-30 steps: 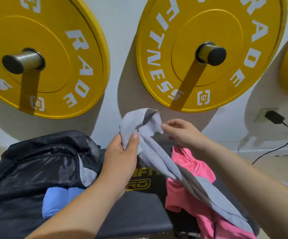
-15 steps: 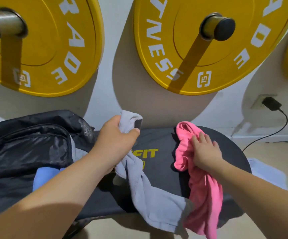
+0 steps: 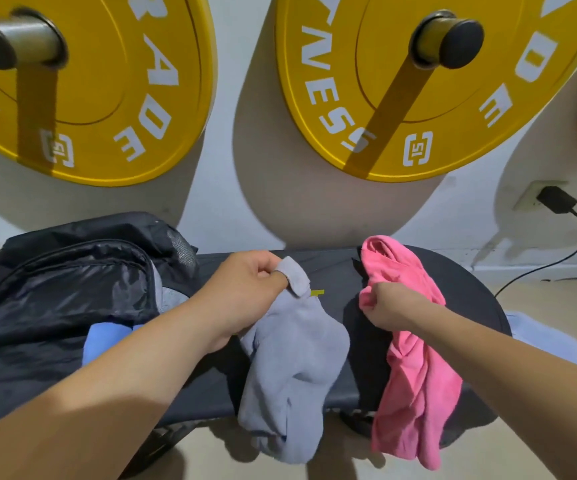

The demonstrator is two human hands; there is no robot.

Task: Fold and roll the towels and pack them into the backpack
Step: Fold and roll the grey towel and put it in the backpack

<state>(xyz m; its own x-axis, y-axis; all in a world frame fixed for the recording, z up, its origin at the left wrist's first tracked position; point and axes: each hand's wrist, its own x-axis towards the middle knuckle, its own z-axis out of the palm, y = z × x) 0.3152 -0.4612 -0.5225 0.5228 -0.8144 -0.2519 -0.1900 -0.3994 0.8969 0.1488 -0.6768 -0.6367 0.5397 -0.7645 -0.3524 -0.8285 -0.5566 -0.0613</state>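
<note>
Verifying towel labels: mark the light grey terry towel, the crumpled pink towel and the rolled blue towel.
light grey terry towel [image 3: 294, 358]: head view, bunched middle.
crumpled pink towel [image 3: 415, 375]: head view, hanging middle.
rolled blue towel [image 3: 103, 341]: head view, visible end.

Blue towel [image 3: 105, 336] half hidden behind forearm [image 3: 124, 379], weight plates [image 3: 470, 116] cropped above

Black padded bench [image 3: 339, 271] sits against the wall. On it: dark backpack [image 3: 55, 289] at the left end, grey towel [image 3: 294, 358] mid-bench, pink towel [image 3: 411, 358] to its right, both towels draped over the front edge. A pale cloth [image 3: 546, 337] lies on the floor [image 3: 557, 296] past the right end.
</note>
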